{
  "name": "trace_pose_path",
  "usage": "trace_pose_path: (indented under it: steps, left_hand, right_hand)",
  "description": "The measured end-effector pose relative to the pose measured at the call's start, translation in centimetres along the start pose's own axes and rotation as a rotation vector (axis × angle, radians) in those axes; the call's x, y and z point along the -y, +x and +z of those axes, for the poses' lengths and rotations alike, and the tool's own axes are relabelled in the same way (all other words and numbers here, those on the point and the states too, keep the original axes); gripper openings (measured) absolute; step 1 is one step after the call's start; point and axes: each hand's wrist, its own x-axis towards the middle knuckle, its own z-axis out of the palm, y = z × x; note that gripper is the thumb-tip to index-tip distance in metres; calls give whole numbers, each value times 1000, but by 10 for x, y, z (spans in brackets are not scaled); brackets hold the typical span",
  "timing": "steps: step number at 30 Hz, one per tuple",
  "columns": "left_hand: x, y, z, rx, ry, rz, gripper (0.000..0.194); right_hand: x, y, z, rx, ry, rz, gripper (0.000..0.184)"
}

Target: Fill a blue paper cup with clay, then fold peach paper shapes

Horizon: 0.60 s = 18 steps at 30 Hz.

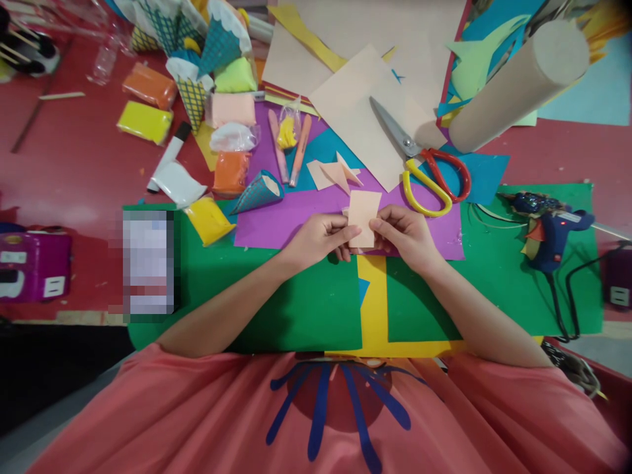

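Observation:
Between both hands is a small peach paper rectangle (364, 214), held upright over the purple sheet. My left hand (326, 236) pinches its left edge, thumb in front and fingers behind. On the right edge, my right hand (402, 234) grips it the same way. Part of the fingers is hidden behind the paper. Just beyond lie folded peach paper scraps (338, 172). Scissors (417, 158) with one red and one yellow handle rest spread apart to the right, partly on a larger peach sheet (355, 105). A blue patterned paper cone (259, 191) lies to the left.
Packets of coloured clay (231, 172) and several paper cones (190, 92) crowd the upper left. A phone (148, 263) lies at the left of the green mat (306, 303). A blue glue gun (553, 237) with its cord sits right. A cardboard tube (518, 85) leans at upper right.

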Motion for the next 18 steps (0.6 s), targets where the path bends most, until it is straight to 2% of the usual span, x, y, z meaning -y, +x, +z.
trace_pose_path:
  steps: [9,18]
  left_hand:
    - [-1,1,-1,-4,-19,-59,51]
    - [1,-1,-1,-30,4,-9,53]
  right_hand:
    - [0,0,0,-16,1,-4,40]
    - [2,-1,0,10,16,21,40]
